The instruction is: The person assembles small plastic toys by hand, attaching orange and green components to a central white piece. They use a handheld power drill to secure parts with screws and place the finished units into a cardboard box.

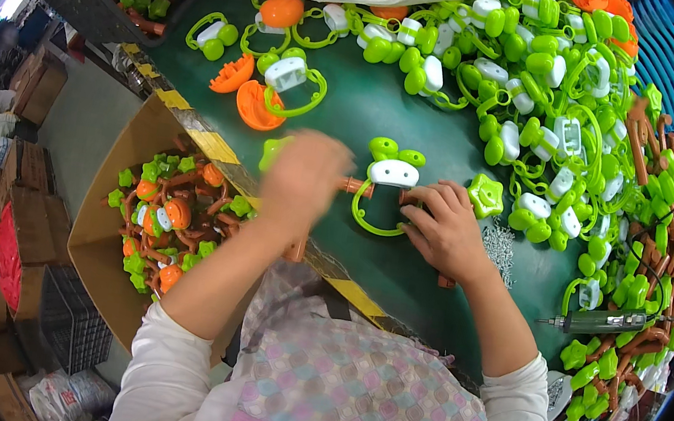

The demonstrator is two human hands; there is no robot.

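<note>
Between my hands, on the green tabletop, lies a white oval piece (394, 173) with green lobes above it and a thin green ring (374, 228) below. My left hand (304, 179), blurred by motion, is closed around a brown plastic piece (355, 186), whose peg points at the white piece. A green star (274, 151) shows at that hand's far side. My right hand (444, 227) is closed on a second brown piece (447, 282) at the white piece's right. Beside its fingers is another green star (485, 196); my hand hides how it joins.
Many green-and-white ring pieces (512, 80) cover the table's far right, with orange half shells (259, 107) at far left. Small screws (498, 251) and a power screwdriver (605, 322) lie right. A cardboard box (101, 222) of brown-green-orange assemblies stands left, below the yellow-striped edge (213, 146).
</note>
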